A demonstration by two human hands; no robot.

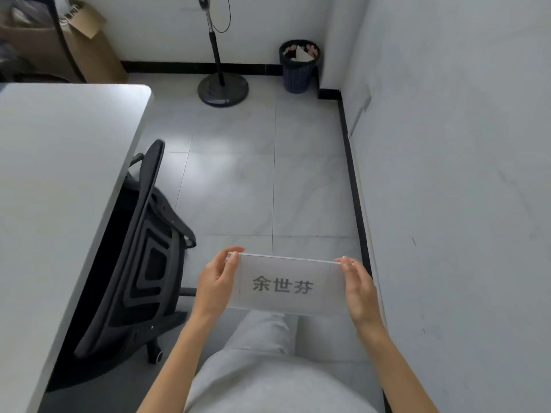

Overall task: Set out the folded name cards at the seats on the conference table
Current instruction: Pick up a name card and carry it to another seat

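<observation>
Name card held in both hands above the floor, beside the desk.

The name card, printed side up with three dark characters, is grasped at its short ends: left hand fingers clamp the left end, right hand fingers clamp the right. It is clear of the desk, which lies to the left. A black chair is tucked under the desk edge. A fan stand and waste bin stand by the far wall.
</observation>
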